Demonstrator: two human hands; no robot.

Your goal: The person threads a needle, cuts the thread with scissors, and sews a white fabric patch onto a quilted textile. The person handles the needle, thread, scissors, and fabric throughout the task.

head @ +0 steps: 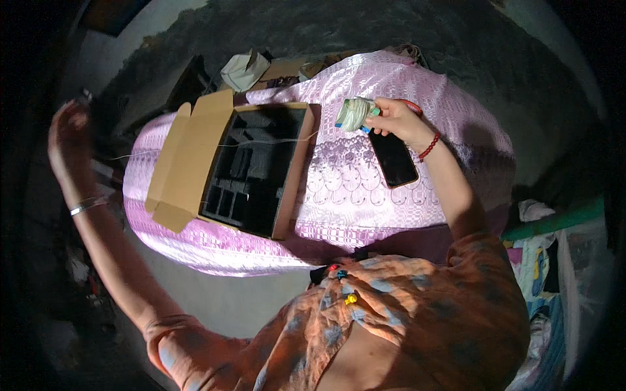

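My right hand (393, 119) grips a card wound with pale thread (355, 115), held above the cloth. A thin strand of thread (264, 141) runs leftward from near it, across the open cardboard box (302, 171), toward the left side. Far out to the left, my left hand (72, 119) is raised with its fingers curled; it is blurred, and whether it holds the strand cannot be told. The box has a black foam insert (244, 166) with cutouts. Below my right hand lies a black smartphone (393, 161). Something with a red handle (410, 106) is partly hidden behind that hand.
A pink patterned cloth (342, 195) covers the table. Beyond its far edge stand a whitish bag (244, 71) and a cardboard piece (281, 68). At the right, past a green bar (562, 220), are folded fabrics (538, 264).
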